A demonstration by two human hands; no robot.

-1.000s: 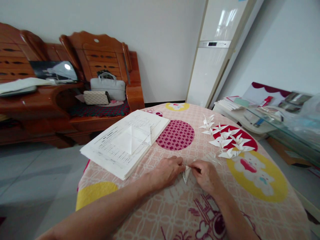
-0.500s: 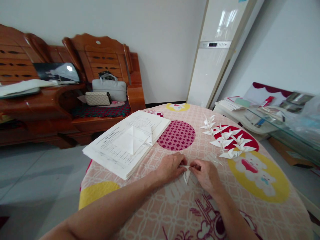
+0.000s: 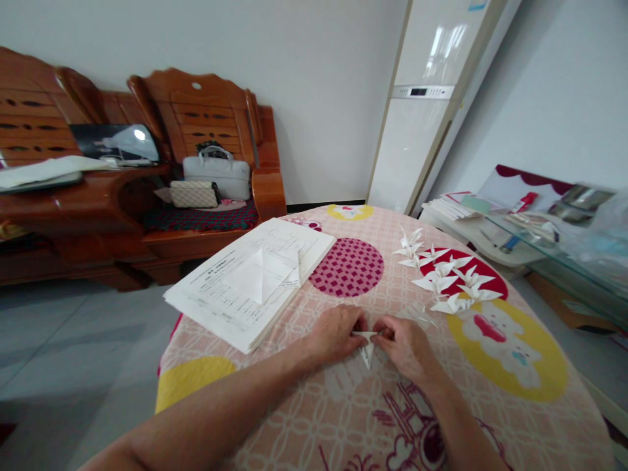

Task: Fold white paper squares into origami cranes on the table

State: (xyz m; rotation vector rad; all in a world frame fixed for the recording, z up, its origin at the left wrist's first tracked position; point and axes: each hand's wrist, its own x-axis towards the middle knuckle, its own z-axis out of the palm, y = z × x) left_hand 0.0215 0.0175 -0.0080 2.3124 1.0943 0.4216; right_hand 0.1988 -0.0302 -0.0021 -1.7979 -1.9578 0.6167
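Observation:
Between my two hands is a small folded piece of paper, white with some print on it, its narrow point facing me. My left hand pinches its left upper corner with thumb and fingers. The right upper corner is pinched by my right hand. Both hands rest low over the tablecloth. Fingertips cover part of the paper's top edge. Several folded paper cranes stand in a group to the right, beyond my right hand.
A stack of printed sheets lies on the table's left, with a creased paper square on top. Small paper scraps lie near my right hand. A glass-topped side table stands at the right, wooden chairs at the back left.
The folded paper and both hands sit slightly lower in the view, nearer to me. Both hands keep their pinch on the paper; the cranes and the sheets have not moved.

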